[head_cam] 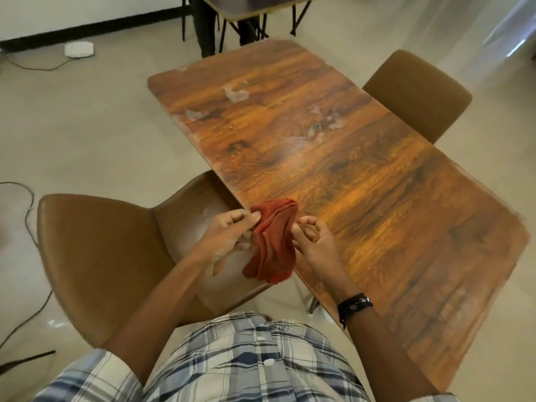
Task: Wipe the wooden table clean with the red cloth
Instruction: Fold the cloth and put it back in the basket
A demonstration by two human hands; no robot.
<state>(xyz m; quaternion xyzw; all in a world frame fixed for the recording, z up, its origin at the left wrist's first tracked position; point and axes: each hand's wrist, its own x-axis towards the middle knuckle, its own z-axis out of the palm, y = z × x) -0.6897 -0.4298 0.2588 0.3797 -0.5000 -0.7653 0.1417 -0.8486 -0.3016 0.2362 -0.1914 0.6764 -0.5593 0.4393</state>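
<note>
Pinching the folded, ribbed red cloth [272,242] between left hand [232,233] and right hand [311,242], hanging limp over the glossy, grained wooden table [348,169] edge, whitish smears [322,120] beyond.

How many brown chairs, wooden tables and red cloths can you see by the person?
Brown chairs: 2
Wooden table: 1
Red cloth: 1
Total: 4

A pale glossy floor [95,134] carries two brown chairs, one near [95,256] and one far [417,94]. Black cables [29,210] trail left; a white wall [72,10] with a dark skirting stands behind.
</note>
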